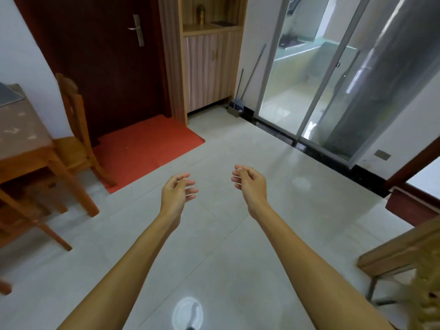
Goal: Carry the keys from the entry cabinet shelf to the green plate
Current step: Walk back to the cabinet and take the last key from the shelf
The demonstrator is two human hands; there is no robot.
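Both hands, the left hand and the right hand, hang empty over the tiled floor, fingers loosely curled. Far ahead stands the entry cabinet; keys cannot be made out on its shelf.

A home entryway: dark front door, wooden cabinet, chair.

Pale tiled floor, dark red door behind a red mat, glass sliding doors right
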